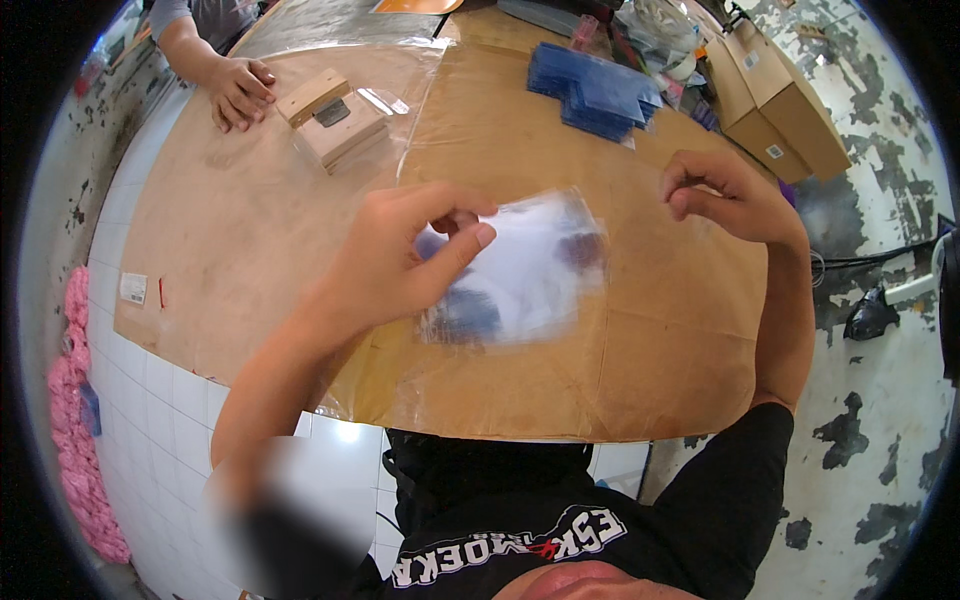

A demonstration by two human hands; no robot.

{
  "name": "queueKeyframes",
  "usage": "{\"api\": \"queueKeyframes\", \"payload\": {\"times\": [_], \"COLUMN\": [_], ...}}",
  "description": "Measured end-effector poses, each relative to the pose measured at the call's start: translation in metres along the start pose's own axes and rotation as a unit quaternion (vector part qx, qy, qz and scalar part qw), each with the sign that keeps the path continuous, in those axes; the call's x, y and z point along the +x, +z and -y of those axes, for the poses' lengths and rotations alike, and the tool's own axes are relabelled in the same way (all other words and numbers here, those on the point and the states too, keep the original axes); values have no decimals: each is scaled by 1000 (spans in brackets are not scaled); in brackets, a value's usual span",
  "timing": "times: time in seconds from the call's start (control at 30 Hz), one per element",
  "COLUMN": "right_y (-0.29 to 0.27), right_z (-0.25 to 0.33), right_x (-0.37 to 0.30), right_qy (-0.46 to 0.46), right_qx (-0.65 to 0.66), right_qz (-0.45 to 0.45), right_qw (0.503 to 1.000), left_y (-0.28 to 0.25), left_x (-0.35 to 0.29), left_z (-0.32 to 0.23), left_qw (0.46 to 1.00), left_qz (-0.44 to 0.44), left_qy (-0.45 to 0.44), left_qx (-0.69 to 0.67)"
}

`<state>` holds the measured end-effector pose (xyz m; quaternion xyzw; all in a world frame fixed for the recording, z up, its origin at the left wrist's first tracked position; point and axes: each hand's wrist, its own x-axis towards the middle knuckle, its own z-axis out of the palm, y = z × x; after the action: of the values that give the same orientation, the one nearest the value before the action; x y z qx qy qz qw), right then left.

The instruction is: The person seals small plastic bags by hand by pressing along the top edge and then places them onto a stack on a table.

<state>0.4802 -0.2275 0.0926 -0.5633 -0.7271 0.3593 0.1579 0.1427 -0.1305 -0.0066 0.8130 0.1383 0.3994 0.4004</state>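
A clear plastic sleeve (530,270), smeared by motion and bright with glare, is over the middle of the table. My left hand (410,245) is at its upper left side, thumb and forefinger drawn together at the sleeve; the exact grip is partly hidden. Dark bluish patches show through the plastic. To the right, apart from the sleeve, my right hand (730,195) is raised with curled fingers, thumb close to forefinger. Anything pinched there is too small to see. Beyond it on the table lies a stack of bluish clear plastic sleeves (590,90).
A wooden block fixture (335,120) with a dark metal piece stands at the far left, beside another person's hand (240,95). Brown paper covers the table (660,340). A cardboard box (775,100) and plastic bags (660,35) are at the far right. Pink bundles (75,420) lie at the left.
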Motion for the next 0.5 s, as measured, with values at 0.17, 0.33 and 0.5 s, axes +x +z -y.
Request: {"api": "queueKeyframes", "payload": {"times": [0.17,0.33,0.5], "right_y": [33,54,89], "right_z": [40,47,64], "right_x": [44,78,93], "right_qy": [-150,-169,-195], "right_qx": [-88,-97,11], "right_qz": [59,-2,-116], "right_qw": [983,981,974], "left_y": [1,-7,-5], "left_x": [0,4,0], "left_z": [-14,-15,-16], "left_qw": [940,942,950], "left_qz": [-67,-51,-74], "left_qy": [-190,-234,-242], "left_qx": [-274,-235,-183]}}
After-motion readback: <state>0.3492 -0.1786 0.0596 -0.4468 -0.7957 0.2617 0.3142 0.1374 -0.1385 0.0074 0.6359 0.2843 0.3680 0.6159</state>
